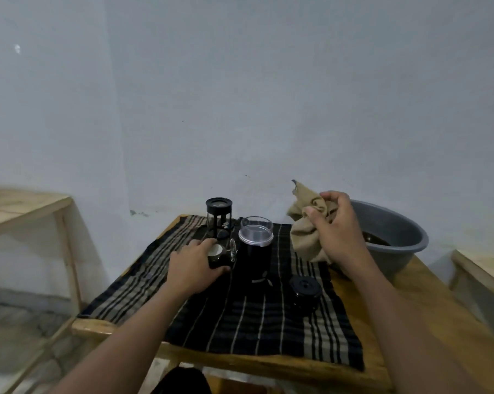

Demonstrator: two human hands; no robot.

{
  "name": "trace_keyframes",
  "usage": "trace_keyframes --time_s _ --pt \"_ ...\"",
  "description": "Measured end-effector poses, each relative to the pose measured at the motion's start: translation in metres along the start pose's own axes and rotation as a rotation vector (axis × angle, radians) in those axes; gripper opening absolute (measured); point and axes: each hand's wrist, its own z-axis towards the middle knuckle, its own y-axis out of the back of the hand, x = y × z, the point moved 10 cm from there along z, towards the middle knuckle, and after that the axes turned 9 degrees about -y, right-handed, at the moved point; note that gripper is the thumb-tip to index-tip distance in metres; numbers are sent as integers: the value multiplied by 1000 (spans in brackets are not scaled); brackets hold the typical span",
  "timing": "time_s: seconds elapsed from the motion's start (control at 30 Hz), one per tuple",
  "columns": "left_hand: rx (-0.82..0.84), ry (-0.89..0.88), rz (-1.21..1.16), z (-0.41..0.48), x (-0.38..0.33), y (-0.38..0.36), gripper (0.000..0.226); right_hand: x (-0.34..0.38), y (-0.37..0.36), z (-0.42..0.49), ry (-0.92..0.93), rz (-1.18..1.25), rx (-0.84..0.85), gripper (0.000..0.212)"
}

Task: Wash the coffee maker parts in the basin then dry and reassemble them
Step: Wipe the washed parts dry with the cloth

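Mat (240,322): black, crossed by tan and cream stripes, plaid. Rag (305,231) in my right hand (336,226): plain tan. Basin (405,226): grey; liquid (376,238) inside dark brown. Table (410,322): honey wood. Grinder (254,260): black, clear lid (255,233). Cap (305,290): glossy black. Piece (216,250) in my left hand (194,265): black, white top. Wall (240,95): pale blue-grey.

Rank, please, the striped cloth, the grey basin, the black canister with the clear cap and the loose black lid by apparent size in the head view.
1. striped cloth
2. grey basin, though partly hidden
3. black canister
4. black lid, smallest despite lying nearer the camera
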Motion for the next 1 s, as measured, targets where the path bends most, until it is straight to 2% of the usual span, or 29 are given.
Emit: trace_keyframes --time_s 0.07,0.1,0.17,0.23,0.27,0.37,0.47,0.53,0.6,0.67,0.73,0.77,0.83,0.9,0.93,1.0 --pt "-163 46 -217 -8 16 11 79 21 -3 -5 53 71 -47 30" --pt "-256 105 -414 -15 27 18 70 35 -6 -9 89 112 -64 31" --pt "-416 321 -1004 -31 52 25 40 64 -26 -18 178 159 -60 32" --pt "-389 508 -1527 -37 54 19 27 91 -70 -29 289 102 16 29" --pt "-336 546 -1662 -37 49 20 30 100 -97 -36 348 46 67 27" --pt "-242 579 -1885 -35 41 29 39 103 -168 -61 508 -95 176 23" --pt "-187 542 -2067 -31 39 38 47 94 -213 -89 739 -308 240 36" --pt "-193 496 -2092 -28 44 38 48 87 -234 -102 868 -535 295 54" --pt "-198 466 -2014 -27 43 38 51 79 -248 -110 956 -742 382 69" --pt "-197 476 -1859 -29 43 41 65 73 -258 -109 972 -924 433 83" --pt "-282 475 -1738 -31 49 56 54 75 -260 -101 912 -977 466 88" --pt "-328 458 -1693 -29 52 65 43 78 -259 -98 831 -899 515 84" --pt "-423 362 -1609 -23 56 86 28 77 -254 -91 555 -574 665 63" --pt "-500 227 -1499 -21 56 101 25 67 -252 -90 346 -321 744 30" --pt "-530 170 -1447 -23 55 105 28 61 -249 -90 258 -210 748 21" --pt "-567 74 -1440 -25 55 103 38 47 -244 -90 43 171 772 29"
